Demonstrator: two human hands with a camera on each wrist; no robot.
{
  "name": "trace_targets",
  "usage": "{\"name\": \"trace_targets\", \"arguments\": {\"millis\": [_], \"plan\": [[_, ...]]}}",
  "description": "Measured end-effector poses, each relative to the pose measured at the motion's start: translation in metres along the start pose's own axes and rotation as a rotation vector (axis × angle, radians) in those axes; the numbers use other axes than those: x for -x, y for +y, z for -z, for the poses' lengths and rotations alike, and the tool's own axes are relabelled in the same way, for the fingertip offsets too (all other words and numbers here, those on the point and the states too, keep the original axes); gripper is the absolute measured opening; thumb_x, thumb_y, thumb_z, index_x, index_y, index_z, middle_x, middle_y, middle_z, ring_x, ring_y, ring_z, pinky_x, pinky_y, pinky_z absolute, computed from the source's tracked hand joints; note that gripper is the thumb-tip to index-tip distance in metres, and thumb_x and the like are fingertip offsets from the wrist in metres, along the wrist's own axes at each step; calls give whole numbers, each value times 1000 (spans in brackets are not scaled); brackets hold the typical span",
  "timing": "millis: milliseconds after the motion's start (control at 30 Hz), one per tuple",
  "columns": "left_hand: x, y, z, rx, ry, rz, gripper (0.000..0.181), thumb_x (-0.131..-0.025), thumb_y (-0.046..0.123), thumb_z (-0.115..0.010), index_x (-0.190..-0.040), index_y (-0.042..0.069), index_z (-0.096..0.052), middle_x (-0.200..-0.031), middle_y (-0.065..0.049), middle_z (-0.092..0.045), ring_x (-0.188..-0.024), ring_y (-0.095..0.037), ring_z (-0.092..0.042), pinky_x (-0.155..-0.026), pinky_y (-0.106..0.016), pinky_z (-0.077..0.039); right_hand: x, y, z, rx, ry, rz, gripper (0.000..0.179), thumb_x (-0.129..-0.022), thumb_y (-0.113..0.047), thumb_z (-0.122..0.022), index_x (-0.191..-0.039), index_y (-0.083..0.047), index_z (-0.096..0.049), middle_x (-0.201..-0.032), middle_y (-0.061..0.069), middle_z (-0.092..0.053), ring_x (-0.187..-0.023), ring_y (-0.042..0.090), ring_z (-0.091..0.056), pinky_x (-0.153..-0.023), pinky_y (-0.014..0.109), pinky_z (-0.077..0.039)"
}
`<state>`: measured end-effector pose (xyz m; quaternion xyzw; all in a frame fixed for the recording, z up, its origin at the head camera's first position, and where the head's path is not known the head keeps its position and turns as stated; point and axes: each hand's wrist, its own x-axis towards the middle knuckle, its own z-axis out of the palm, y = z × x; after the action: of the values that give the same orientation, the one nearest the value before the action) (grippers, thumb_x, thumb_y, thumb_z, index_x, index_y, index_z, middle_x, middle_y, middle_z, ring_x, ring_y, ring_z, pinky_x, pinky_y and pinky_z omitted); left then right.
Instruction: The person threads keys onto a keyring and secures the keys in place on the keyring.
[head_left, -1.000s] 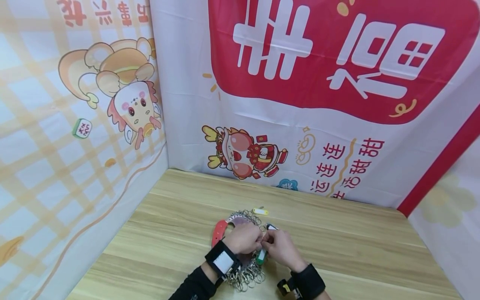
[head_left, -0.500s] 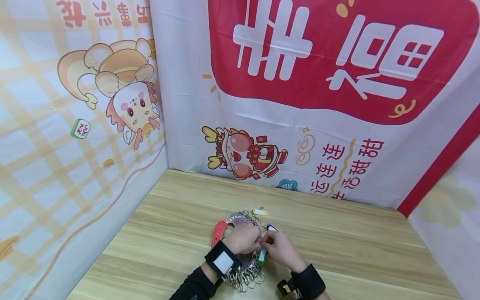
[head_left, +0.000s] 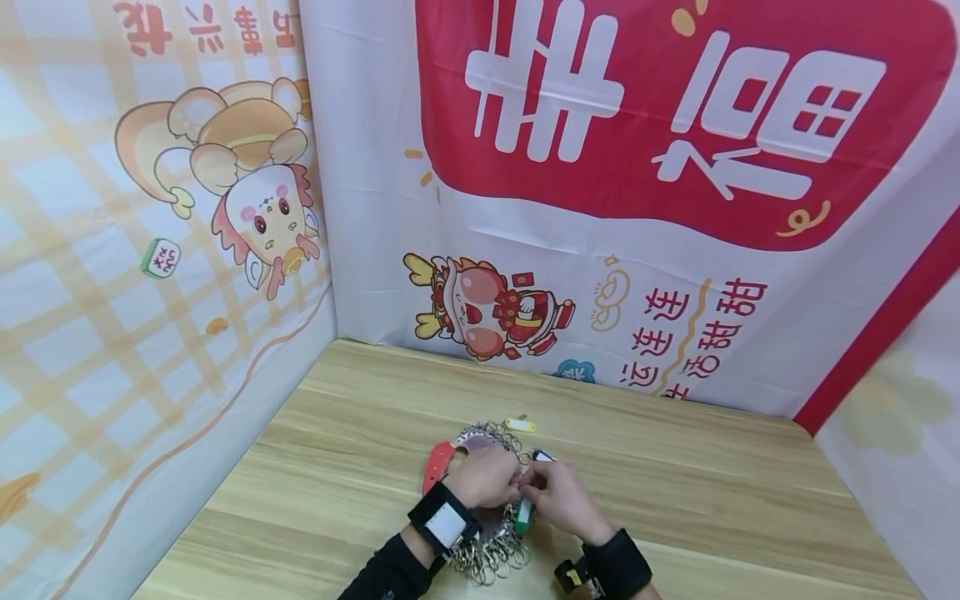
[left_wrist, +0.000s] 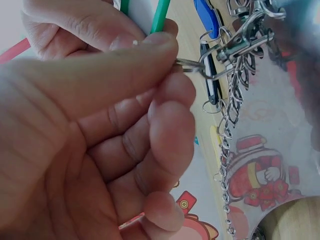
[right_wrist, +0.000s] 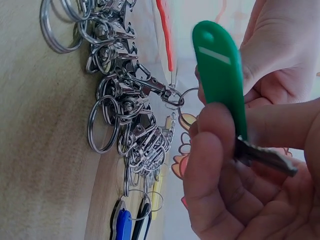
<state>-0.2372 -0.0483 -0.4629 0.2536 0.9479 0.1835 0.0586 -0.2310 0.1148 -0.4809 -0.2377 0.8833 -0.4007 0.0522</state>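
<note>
Between thumb and index finger, my left hand point(head_left: 483, 479) pinches a metal split ring point(left_wrist: 189, 65), which hangs from a swivel clasp point(right_wrist: 150, 85). My right hand point(head_left: 558, 497) grips a green key tag point(right_wrist: 218, 75) with a white stripe. A metal key point(right_wrist: 267, 159) sticks out at the tag's lower end, close against the right fingers. Both hands meet at the ring. They are over a purplish see-through disc, edged by a chain of silver clasps and rings point(head_left: 491, 560); the left hand covers much of the disc.
A red curved band point(head_left: 437, 467) edges the disc's left side. On the wooden table point(head_left: 712, 492), a yellow key tag point(head_left: 521, 424) lies behind it. A blue tag point(right_wrist: 123, 225) and a black tag point(right_wrist: 144, 216) lie beside the clasps. Printed cloth walls point(head_left: 375, 250) stand behind and left.
</note>
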Motion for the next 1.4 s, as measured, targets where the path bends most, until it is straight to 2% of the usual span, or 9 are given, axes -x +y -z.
{"name": "trace_targets", "arguments": {"millis": [167,300,433,633,767,1033,1267,1400], "plan": [[1,1,1,83,-22,40,36,-85,20,-69,-55,17,-51,-48,6,-41,-42,-8,-46,-44,-21,-35,1,0,1,22,-40,2,12,-82,-1,-66,-93,-5,-69,-68,-2,-61,-54,6,-51,-47,22,-43],[2,1,2,104,-23,49,35,-85,23,-69,-56,17,-52,-47,6,-45,-41,-8,-48,-43,-21,-36,1,0,3,34,-73,-4,8,-83,-3,-67,-88,-8,-71,-70,-3,-63,-57,7,-51,-50,23,-42],[3,0,4,128,-32,41,31,-87,24,-68,-60,18,-53,-51,6,-48,-43,-8,-48,-42,-21,-37,0,0,4,56,-61,-4,8,-84,-3,-66,-83,-10,-70,-68,-5,-60,-58,7,-49,-51,23,-41],[2,-3,3,98,-56,-9,26,-84,16,-69,-62,18,-55,-55,7,-51,-45,-6,-49,-44,-20,-39,0,3,3,63,-24,-7,12,-84,0,-64,-82,-11,-69,-69,-6,-58,-59,7,-49,-52,23,-41],[1,-3,2,63,-61,-30,25,-84,17,-69,-63,19,-56,-57,8,-51,-48,-6,-48,-46,-20,-39,0,4,3,63,-7,-22,10,-84,-1,-64,-82,-10,-69,-69,-6,-59,-59,8,-49,-52,23,-40],[1,0,4,66,-67,-10,32,-86,21,-68,-58,18,-53,-52,7,-45,-45,-7,-46,-47,-20,-37,1,1,4,63,-26,-10,13,-84,-4,-65,-95,-9,-71,-77,-4,-64,-59,7,-52,-50,23,-42],[1,0,5,160,-43,12,31,-88,21,-65,-60,17,-53,-52,5,-46,-43,-8,-47,-42,-21,-36,1,0,4,41,-43,16,2,-85,-9,-68,-84,-9,-69,-72,-3,-61,-60,8,-51,-52,23,-42],[1,-1,5,142,-58,3,29,-86,20,-68,-61,17,-54,-52,6,-49,-44,-7,-49,-43,-21,-38,1,1,4,45,-31,13,7,-85,-3,-66,-83,-10,-68,-72,-3,-61,-61,9,-50,-53,24,-41]]}}
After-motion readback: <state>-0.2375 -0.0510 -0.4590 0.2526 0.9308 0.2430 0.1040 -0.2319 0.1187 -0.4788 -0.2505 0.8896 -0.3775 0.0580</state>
